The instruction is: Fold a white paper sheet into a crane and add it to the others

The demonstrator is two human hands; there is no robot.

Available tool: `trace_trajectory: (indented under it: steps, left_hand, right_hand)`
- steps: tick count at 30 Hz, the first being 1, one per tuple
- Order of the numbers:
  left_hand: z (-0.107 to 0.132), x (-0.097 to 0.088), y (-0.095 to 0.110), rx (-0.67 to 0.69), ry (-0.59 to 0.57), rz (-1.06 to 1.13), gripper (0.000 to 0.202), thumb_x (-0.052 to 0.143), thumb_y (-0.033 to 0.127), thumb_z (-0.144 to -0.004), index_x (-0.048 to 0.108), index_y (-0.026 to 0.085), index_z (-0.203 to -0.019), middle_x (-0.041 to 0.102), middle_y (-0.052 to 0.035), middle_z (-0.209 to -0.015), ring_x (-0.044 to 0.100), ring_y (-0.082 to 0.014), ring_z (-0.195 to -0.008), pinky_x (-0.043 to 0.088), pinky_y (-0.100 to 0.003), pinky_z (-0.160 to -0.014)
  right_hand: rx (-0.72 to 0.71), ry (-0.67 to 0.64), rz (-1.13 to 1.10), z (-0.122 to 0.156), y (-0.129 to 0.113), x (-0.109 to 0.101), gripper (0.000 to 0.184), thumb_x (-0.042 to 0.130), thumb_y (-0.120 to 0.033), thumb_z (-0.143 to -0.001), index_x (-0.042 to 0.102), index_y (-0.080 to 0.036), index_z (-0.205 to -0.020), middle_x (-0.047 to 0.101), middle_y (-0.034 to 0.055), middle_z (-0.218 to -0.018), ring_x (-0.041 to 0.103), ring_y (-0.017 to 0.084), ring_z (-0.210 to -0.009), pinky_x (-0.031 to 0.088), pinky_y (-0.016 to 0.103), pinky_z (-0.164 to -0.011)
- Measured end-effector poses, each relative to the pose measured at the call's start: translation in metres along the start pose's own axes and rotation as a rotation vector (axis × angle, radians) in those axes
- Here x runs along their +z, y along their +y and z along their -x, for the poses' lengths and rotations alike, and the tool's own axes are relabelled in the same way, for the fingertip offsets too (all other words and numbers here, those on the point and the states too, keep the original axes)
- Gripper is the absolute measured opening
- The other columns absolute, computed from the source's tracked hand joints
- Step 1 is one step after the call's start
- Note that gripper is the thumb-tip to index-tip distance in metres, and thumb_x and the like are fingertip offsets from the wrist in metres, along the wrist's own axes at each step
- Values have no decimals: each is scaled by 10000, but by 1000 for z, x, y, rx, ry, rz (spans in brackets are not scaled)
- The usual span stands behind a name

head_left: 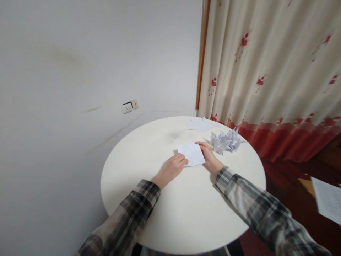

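Note:
Both of my hands are on one small white sheet of paper (191,154) over the round white table (165,209). My left hand (176,165) pinches its lower left corner, fingers closed on the edge. At the right edge, my right hand (210,156) grips the paper, its thumb and some fingers partly hidden. The sheet looks roughly four-sided; whether it is folded I cannot tell. Just beyond my right hand lies a cluster of folded white paper pieces (226,140) with pointed tips.
Flat white paper sheets (201,124) lie at the table's far edge, with a small folded piece on top. A wall with a power socket (127,107) rises behind on the left. A floral curtain (266,71) hangs at the right; a written page (327,199) shows below it.

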State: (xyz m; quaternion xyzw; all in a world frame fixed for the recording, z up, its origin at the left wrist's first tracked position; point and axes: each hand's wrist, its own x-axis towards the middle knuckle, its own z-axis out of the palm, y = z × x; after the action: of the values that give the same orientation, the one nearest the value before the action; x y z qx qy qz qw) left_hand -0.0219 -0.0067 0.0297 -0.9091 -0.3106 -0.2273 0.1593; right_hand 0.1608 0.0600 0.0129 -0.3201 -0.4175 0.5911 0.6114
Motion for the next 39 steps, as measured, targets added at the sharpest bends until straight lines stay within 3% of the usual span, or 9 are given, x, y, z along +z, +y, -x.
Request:
trace_trajectory:
  steps: [6,11,15,17,39]
  left_hand:
    - [1,4,-4,-83,15,58,154,490,68,-774,559,158,-879,566,-41,-838,506,-182,-836,441,-312,-756]
    - [1,3,-6,-99,22,190,152,547,171,-779,571,169,-929,605,-45,-921,528,-182,-897,444,-321,-812]
    - [0,-1,-7,-121,51,313,471,653,432,-670,543,171,-1046,595,-76,-1043,512,-214,-999,427,-351,-874]
    - [-1,-2,-8,-126,48,347,555,665,488,-625,540,172,-1065,593,-83,-1060,510,-223,-1013,421,-358,-885]
    - [1,-2,-9,-143,-4,393,558,721,471,-544,596,184,-1005,635,-57,-1020,541,-204,-993,433,-333,-882]
  right_hand:
    - [52,-17,-61,2,0,4,175,613,-178,-584,653,-191,-755,662,19,-815,571,142,-723,426,252,-647]
    - [104,-89,89,8,1,8,259,644,-126,-522,649,-180,-776,643,4,-721,530,114,-598,383,228,-546]
    - [95,-119,133,9,2,7,296,612,-95,-504,646,-177,-786,639,-5,-713,526,105,-593,358,214,-526]
    - [88,-125,157,9,3,7,295,604,-92,-507,646,-175,-787,645,2,-730,535,111,-612,363,216,-538]
    - [96,-125,211,10,0,8,285,611,-122,-513,648,-173,-790,651,10,-735,531,121,-616,370,229,-559]
